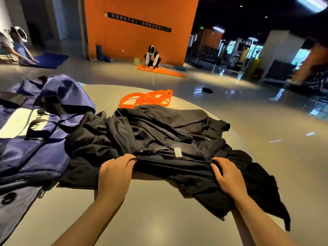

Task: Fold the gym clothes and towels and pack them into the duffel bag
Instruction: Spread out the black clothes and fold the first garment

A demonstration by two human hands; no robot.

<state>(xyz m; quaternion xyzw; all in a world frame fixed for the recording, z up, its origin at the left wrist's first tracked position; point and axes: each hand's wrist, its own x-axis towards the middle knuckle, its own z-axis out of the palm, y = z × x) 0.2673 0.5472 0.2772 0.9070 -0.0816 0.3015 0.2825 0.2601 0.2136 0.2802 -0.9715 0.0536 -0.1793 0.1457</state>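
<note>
1. Nearest the camera, two bare forearms are stretched forward over a pale round table (159, 219)
2. The left hand (115, 172) is curled over the near edge of a black garment (170, 166), the cloth pinched under its fingertips
3. The right hand (229, 176) is clamped on the same edge further right, its fingers bent into the fabric
4. Between the two hands the edge is held as a fairly straight band, and a small white label (177, 152) is seen just beyond it
5. The garment is spread on a heap of black clothes (159, 128) that is piled across the middle of the table, with part of it draped off the right near side
6. A navy duffel bag (32, 139) is laid on the left of the table, touching the heap; its top is seen open, with black straps across it
7. An orange resistance band (147, 99) is coiled just behind the heap, on the far side of the table
8. Further off on the floor, a person (152, 57) is crouched at an orange mat (163, 71) before an orange wall (140, 41), and another person is bent over a blue mat (48, 60) at far left
</note>
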